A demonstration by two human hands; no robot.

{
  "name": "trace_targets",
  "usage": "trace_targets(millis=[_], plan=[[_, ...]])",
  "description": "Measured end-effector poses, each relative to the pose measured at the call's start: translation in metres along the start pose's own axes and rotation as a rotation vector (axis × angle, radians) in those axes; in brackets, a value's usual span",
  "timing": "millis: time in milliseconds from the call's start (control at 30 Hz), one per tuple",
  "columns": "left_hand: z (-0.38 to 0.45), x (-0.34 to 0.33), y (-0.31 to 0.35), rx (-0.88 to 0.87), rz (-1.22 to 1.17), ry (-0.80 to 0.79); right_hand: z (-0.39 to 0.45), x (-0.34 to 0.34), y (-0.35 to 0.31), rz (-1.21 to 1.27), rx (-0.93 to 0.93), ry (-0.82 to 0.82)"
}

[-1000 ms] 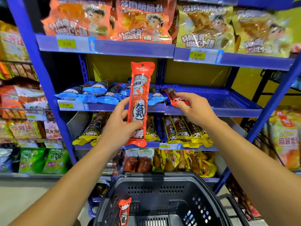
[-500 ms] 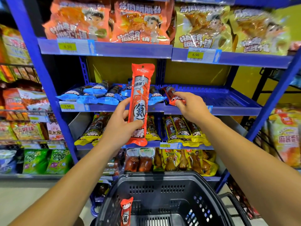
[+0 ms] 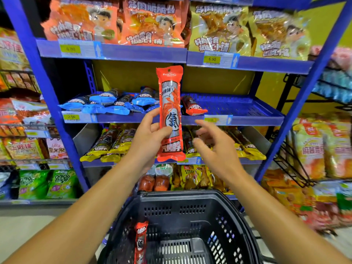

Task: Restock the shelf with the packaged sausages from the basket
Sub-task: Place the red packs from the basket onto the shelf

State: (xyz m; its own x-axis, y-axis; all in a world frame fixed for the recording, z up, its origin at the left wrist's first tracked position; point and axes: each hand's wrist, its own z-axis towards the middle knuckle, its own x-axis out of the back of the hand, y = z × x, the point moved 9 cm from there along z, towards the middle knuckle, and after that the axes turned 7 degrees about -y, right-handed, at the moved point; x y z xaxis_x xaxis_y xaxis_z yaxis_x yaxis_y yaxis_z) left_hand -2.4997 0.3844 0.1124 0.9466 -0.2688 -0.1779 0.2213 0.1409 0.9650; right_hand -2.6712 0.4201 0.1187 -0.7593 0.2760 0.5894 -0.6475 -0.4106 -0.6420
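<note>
We stood in a shop aisle before blue shelving packed with snacks. Nearest us, the black basket (image 3: 190, 221) held one more red packet (image 3: 140, 242) by its left wall. Above it, our left hand (image 3: 150, 138) pinched the red sausage packet (image 3: 170, 113) between thumb and fingers, long axis upright. Our right hand (image 3: 215, 149) hung just right of it, fingers spread and loosely curled, holding nothing, blurred. Beyond, the middle shelf (image 3: 247, 111) lay mostly bare, one red packet (image 3: 193, 108) at its left end, so we judged the held packet belonged up and right.
</note>
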Motion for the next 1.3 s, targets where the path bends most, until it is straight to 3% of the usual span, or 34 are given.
trace_targets(millis=[200, 367, 433, 567, 800, 1067, 1300], plan=[[0.000, -0.051, -0.012, -0.030, -0.044, -0.047, -0.030, -0.007, 0.008, 0.229, -0.039, -0.060], [0.004, -0.094, -0.020, -0.013, 0.031, -0.136, -0.038, 0.023, 0.031, 0.319, -0.140, 0.090], [0.011, -0.100, -0.014, -0.057, 0.221, -0.146, -0.040, 0.035, 0.040, 0.325, -0.157, 0.144], [0.023, -0.098, 0.018, -0.371, 0.958, -0.063, -0.039, 0.058, 0.058, 0.262, -0.184, 0.210], [0.050, -0.073, 0.036, -0.459, 1.468, -0.046, -0.010, 0.084, 0.082, 0.186, -0.286, 0.222], [0.067, -0.049, 0.040, -0.430, 1.651, -0.020, 0.051, 0.073, 0.085, 0.095, -0.356, 0.157], [0.074, -0.042, 0.038, -0.446, 1.659, -0.013, 0.094, 0.056, 0.090, -0.015, -0.441, 0.044]])
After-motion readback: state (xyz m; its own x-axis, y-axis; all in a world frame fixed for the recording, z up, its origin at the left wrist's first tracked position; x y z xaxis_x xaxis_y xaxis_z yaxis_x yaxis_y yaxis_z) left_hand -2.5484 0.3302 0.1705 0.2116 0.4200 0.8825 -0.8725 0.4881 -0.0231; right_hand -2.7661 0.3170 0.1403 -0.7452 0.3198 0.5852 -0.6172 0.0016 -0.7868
